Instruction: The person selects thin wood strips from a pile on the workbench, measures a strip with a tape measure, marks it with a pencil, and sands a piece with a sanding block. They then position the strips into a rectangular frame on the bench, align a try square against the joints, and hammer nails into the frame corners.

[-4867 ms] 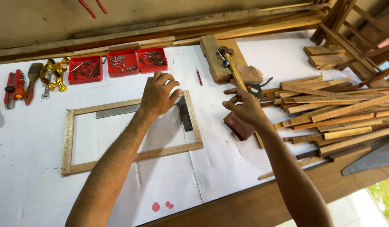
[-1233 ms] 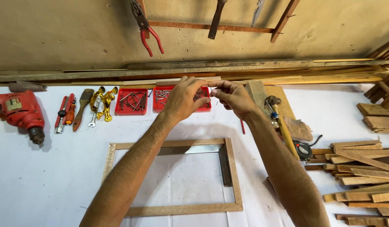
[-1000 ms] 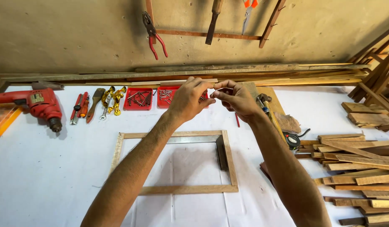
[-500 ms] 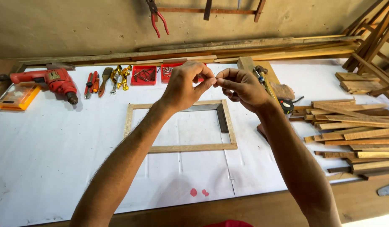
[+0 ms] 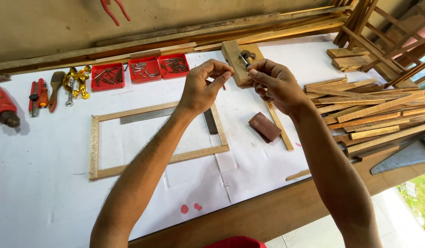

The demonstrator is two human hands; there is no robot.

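while both hands hover above the tabletop (image 5: 47, 193), the left hand (image 5: 204, 89) pinches thumb to forefinger, and the right hand (image 5: 274, 82) does the same just at its 3 o'clock; each pair of fingers is pressed together on something too small to make out, perhaps a nail from the red trays (image 5: 141, 69) at 10 o'clock. to do this well, i'd judge, keep the pinch near the tips and sort one piece out before lowering. its axis and heading cannot be told. the wooden frame (image 5: 95, 147) lies flat below the left wrist, long axis running 9 to 3 o'clock, a steel square (image 5: 143, 115) inside it.
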